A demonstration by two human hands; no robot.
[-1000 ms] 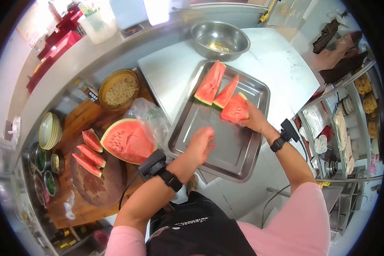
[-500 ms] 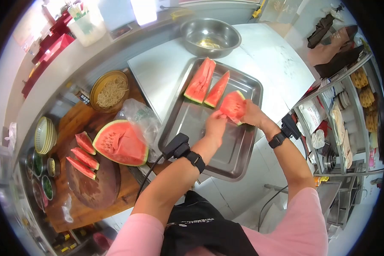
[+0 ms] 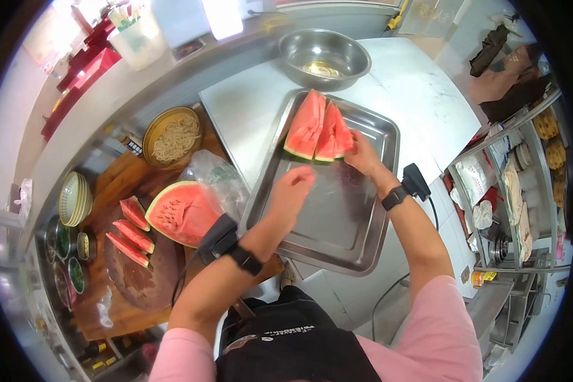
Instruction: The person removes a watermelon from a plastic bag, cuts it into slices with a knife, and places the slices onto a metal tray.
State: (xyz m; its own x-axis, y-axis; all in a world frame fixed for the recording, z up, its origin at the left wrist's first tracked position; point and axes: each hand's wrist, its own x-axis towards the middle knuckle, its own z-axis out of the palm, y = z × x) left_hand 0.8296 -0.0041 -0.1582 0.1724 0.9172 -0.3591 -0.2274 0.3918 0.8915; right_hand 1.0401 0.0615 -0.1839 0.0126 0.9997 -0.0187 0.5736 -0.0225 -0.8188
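Note:
Three watermelon slices stand side by side at the far end of a steel tray (image 3: 337,223): a large one (image 3: 304,124), a middle one (image 3: 326,135) and a third (image 3: 344,137). My right hand (image 3: 365,156) rests its fingers on the third slice and holds it against the others. Over the bare middle of the tray, my left hand (image 3: 293,190) hovers with fingers apart and nothing in it. Both wrists wear black bands with cables.
A big watermelon chunk (image 3: 181,213) lies by a plastic bag (image 3: 219,175) on the wooden counter to the left. Three cut slices (image 3: 132,232) sit on a round board. A noodle bowl (image 3: 175,134), a steel bowl (image 3: 325,54) and stacked bowls (image 3: 75,197) stand around.
My right hand has moved the third slice up the tray and set it against the other two. My left hand left the slice and drew back over the tray.

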